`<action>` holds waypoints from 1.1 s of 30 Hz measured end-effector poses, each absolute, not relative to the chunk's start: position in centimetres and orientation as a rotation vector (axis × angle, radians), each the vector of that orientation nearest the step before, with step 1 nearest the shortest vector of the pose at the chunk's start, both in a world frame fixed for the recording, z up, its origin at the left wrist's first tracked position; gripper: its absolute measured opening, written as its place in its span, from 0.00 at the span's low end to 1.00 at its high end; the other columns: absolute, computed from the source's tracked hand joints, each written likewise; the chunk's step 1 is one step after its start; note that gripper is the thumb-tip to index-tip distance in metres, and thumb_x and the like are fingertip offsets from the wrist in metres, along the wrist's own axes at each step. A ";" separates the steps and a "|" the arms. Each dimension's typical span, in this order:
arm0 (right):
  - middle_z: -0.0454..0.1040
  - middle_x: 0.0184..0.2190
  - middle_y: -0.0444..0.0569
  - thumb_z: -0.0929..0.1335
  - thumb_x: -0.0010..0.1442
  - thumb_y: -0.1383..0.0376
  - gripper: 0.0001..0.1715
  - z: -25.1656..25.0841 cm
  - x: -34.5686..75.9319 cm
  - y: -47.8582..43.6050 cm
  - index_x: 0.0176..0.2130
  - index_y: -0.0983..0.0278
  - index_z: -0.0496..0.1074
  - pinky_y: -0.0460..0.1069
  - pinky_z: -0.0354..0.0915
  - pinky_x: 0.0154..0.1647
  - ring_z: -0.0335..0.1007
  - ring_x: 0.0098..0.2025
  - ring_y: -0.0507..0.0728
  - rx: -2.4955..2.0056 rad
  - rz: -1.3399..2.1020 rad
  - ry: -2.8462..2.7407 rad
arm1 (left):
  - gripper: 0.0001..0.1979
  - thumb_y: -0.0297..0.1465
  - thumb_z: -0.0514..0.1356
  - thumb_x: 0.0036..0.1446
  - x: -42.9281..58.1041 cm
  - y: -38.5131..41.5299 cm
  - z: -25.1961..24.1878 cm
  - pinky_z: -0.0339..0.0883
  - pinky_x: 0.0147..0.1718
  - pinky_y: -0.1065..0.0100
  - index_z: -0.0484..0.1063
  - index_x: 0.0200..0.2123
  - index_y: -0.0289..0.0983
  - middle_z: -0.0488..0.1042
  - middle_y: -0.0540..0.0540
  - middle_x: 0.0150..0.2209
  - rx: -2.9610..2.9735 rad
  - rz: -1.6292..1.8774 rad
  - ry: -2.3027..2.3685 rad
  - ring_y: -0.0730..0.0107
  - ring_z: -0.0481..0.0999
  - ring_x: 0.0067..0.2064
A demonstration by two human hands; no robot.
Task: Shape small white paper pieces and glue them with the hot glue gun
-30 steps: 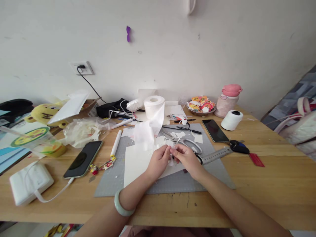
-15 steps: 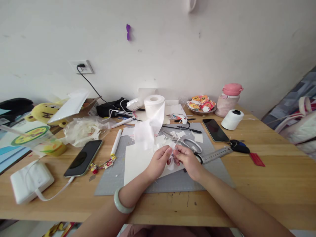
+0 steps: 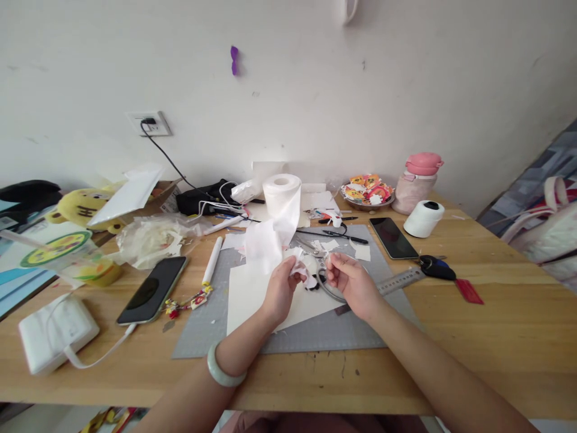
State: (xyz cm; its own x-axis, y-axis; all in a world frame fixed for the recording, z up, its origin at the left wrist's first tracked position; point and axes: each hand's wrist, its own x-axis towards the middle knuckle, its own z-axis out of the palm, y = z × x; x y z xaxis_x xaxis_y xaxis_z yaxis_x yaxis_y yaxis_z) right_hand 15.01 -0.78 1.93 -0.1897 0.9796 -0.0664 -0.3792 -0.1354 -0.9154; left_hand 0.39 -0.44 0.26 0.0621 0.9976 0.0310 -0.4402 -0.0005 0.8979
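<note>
My left hand (image 3: 278,288) is raised over the grey cutting mat (image 3: 211,313), its fingers pinched on a small crumpled white scrap (image 3: 298,263) with a pinkish edge. A few centimetres to the right, my right hand (image 3: 350,281) is closed in a pinch at the fingertips; what it holds is too small to make out. Under both hands lies a white sheet of paper (image 3: 247,294), and the scissors (image 3: 325,280) lie between and behind the hands. A pale green bangle (image 3: 220,371) sits on my left wrist.
On the wooden desk stand a toilet paper roll (image 3: 282,198), a white thread spool (image 3: 422,219), a pink bottle (image 3: 417,180) and a dish of stickers (image 3: 367,191). Two phones (image 3: 151,290) (image 3: 393,238), a steel ruler (image 3: 401,280), keys (image 3: 437,267) and a white charger (image 3: 56,334) lie around the mat.
Both hands have lifted off the paper and drawn apart. The white scrap has gone up and left with my left hand, uncovering the scissors.
</note>
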 end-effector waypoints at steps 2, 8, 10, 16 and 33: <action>0.60 0.20 0.41 0.69 0.49 0.54 0.17 1.9 15.0 -0.8 0.24 0.63 0.63 0.45 0.52 0.22 0.54 0.23 0.49 -0.927 1.526 -1.016 | 0.15 0.38 0.54 0.58 0.4 -0.4 0.4 0.63 0.27 0.69 0.66 0.25 0.34 0.67 0.53 0.23 0.901 1.359 0.807 0.75 0.67 0.25; 0.69 0.35 0.45 0.70 0.47 0.58 0.12 1.8 14.6 -1.1 0.26 0.64 0.69 0.46 0.56 0.24 0.57 0.23 0.48 -0.998 1.460 -1.265 | 0.16 0.38 0.54 0.59 0.4 -0.6 0.4 0.62 0.24 0.71 0.66 0.23 0.33 0.66 0.54 0.21 0.907 1.280 0.835 0.77 0.66 0.22; 0.70 0.35 0.45 0.70 0.48 0.58 0.11 1.6 14.5 -1.1 0.26 0.64 0.69 0.46 0.55 0.23 0.56 0.22 0.48 -1.007 1.472 -1.359 | 0.16 0.37 0.54 0.59 0.3 -0.6 0.3 0.62 0.22 0.72 0.66 0.24 0.33 0.65 0.54 0.21 0.910 1.280 0.866 0.78 0.65 0.21; 0.63 0.22 0.42 0.68 0.51 0.59 0.10 0.8 14.3 -1.4 0.28 0.64 0.68 0.46 0.53 0.24 0.56 0.24 0.50 -1.028 1.449 -1.564 | 0.13 0.35 0.55 0.59 0.3 -0.5 0.3 0.60 0.20 0.73 0.66 0.26 0.33 0.63 0.55 0.21 0.925 1.348 0.961 0.79 0.62 0.20; 0.64 0.22 0.40 0.68 0.52 0.61 0.09 0.9 13.4 -2.4 0.27 0.64 0.65 0.45 0.54 0.26 0.58 0.25 0.49 -1.011 1.523 -1.683 | 0.17 0.38 0.52 0.60 0.6 -0.6 0.6 0.55 0.17 0.74 0.59 0.21 0.36 0.55 0.59 0.16 1.027 1.330 1.028 0.80 0.57 0.16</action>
State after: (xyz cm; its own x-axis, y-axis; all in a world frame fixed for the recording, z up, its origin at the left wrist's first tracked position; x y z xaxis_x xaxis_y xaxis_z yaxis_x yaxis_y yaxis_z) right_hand 13.44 -2.44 0.89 -0.4956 0.8679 -0.0334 0.1195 0.0300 -0.9924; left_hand 0.61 -0.58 0.63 -0.0113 0.9999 0.0076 -0.2445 -0.0101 0.9696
